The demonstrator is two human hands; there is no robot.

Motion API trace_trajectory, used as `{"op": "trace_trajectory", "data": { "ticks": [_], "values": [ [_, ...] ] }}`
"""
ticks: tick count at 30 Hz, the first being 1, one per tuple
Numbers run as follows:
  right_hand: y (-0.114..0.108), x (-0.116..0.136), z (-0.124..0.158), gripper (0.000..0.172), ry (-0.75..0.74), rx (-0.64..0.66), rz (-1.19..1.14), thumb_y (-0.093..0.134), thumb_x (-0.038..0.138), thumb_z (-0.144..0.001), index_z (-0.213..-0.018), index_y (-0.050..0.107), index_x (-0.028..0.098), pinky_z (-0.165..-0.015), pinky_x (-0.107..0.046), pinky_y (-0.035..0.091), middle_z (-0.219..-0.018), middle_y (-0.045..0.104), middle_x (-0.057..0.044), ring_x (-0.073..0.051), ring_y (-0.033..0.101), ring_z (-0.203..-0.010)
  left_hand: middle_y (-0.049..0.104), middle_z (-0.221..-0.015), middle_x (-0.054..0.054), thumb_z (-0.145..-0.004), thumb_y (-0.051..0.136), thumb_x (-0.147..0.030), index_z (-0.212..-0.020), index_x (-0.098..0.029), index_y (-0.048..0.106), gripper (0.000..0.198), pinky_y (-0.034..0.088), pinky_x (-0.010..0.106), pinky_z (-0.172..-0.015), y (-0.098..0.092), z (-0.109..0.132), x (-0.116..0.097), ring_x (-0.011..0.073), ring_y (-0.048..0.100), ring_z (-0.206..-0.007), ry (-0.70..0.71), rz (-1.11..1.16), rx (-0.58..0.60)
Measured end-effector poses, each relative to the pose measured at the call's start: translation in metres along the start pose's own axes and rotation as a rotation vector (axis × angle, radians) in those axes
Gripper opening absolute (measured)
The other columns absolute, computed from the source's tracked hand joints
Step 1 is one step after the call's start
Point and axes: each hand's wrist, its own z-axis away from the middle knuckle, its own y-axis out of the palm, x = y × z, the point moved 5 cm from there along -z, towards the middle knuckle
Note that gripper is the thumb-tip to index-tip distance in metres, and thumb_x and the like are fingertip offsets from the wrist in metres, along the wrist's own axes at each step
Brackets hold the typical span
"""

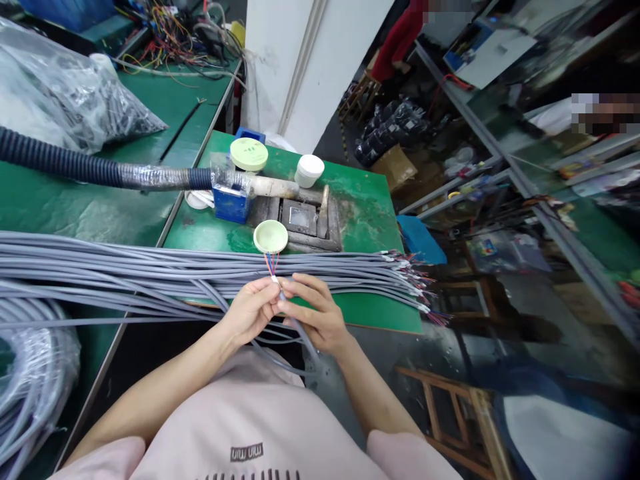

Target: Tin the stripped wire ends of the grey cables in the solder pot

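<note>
Between my two hands is the end of a grey cable [304,339], with a white band where thin red, blue and orange wires [271,264] fan out. My left hand [253,308] pinches it near that band. From the other side, my right hand [319,315] closes its fingers around the grey sheath. The wire tips reach the near rim of a small pale green dish [271,236]; whether they touch what is in it I cannot tell. Behind my hands lies a long bundle of grey cables [340,268], its wire ends fanned out at the right.
Beyond the dish sits a soldering pot [303,217] in a dirty frame. A ribbed hose [60,160] runs over a blue box [231,204] towards it. A green lid [249,155] and a white jar [309,170] stand behind. Coiled cable [35,380] lies at left, a wooden stool [455,413] at right.
</note>
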Motion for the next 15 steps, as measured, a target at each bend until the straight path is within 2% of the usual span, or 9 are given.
{"op": "trace_trajectory", "data": {
  "ticks": [2, 4, 6, 8, 11, 15],
  "values": [
    [-0.008, -0.009, -0.008, 0.033, 0.041, -0.113, 0.003, 0.057, 0.022, -0.089, -0.121, 0.061, 0.031, -0.094, -0.045, 0.051, -0.116, 0.068, -0.006, -0.024, 0.056, -0.117, 0.072, -0.076, 0.003, -0.072, 0.076, -0.038, -0.094, -0.017, 0.072, 0.031, 0.052, 0.025, -0.069, 0.002, 0.005, -0.009, 0.0126, 0.066, -0.068, 0.064, -0.202, -0.009],
    [-0.018, -0.024, -0.019, 0.029, 0.155, -0.238, 0.016, 0.053, 0.021, -0.091, -0.117, 0.063, 0.029, -0.091, -0.044, 0.052, -0.108, 0.07, -0.006, -0.023, 0.061, -0.109, 0.074, -0.085, 0.007, -0.077, 0.072, -0.036, -0.103, -0.017, 0.071, 0.032, 0.051, 0.029, -0.077, 0.005, 0.014, -0.023, 0.0165, 0.067, -0.08, 0.199, -0.567, 0.013],
    [-0.025, -0.04, -0.033, 0.023, 0.267, -0.295, 0.056, 0.052, 0.021, -0.092, -0.108, 0.067, 0.026, -0.089, -0.041, 0.053, -0.103, 0.07, -0.006, -0.022, 0.063, -0.102, 0.074, -0.089, 0.008, -0.081, 0.067, -0.033, -0.103, -0.017, 0.071, 0.027, 0.049, 0.031, -0.08, 0.012, 0.025, -0.035, 0.0182, 0.066, -0.083, 0.395, -0.981, 0.116],
    [-0.026, -0.053, -0.046, 0.018, 0.319, -0.302, 0.085, 0.053, 0.024, -0.091, -0.099, 0.069, 0.024, -0.085, -0.038, 0.053, -0.098, 0.07, -0.006, -0.021, 0.065, -0.096, 0.074, -0.086, 0.008, -0.084, 0.064, -0.032, -0.1, -0.016, 0.071, 0.024, 0.047, 0.032, -0.078, 0.019, 0.036, -0.041, 0.018, 0.065, -0.079, 0.581, -1.284, 0.263],
    [-0.019, -0.065, -0.063, 0.016, 0.325, -0.276, 0.111, 0.055, 0.027, -0.091, -0.093, 0.07, 0.021, -0.08, -0.034, 0.053, -0.093, 0.071, -0.006, -0.019, 0.066, -0.089, 0.073, -0.082, 0.007, -0.085, 0.064, -0.033, -0.1, -0.013, 0.07, 0.026, 0.045, 0.03, -0.071, 0.021, 0.046, -0.044, 0.0159, 0.062, -0.072, 0.709, -1.447, 0.394],
    [-0.007, -0.07, -0.075, 0.017, 0.314, -0.215, 0.202, 0.057, 0.03, -0.089, -0.085, 0.071, 0.022, -0.078, -0.033, 0.051, -0.086, 0.073, -0.003, -0.018, 0.066, -0.083, 0.073, -0.077, 0.006, -0.084, 0.065, -0.03, -0.096, -0.013, 0.07, 0.022, 0.043, 0.028, -0.066, 0.023, 0.053, -0.052, 0.0139, 0.06, -0.065, 0.768, -1.393, 0.408]
  ]
}}
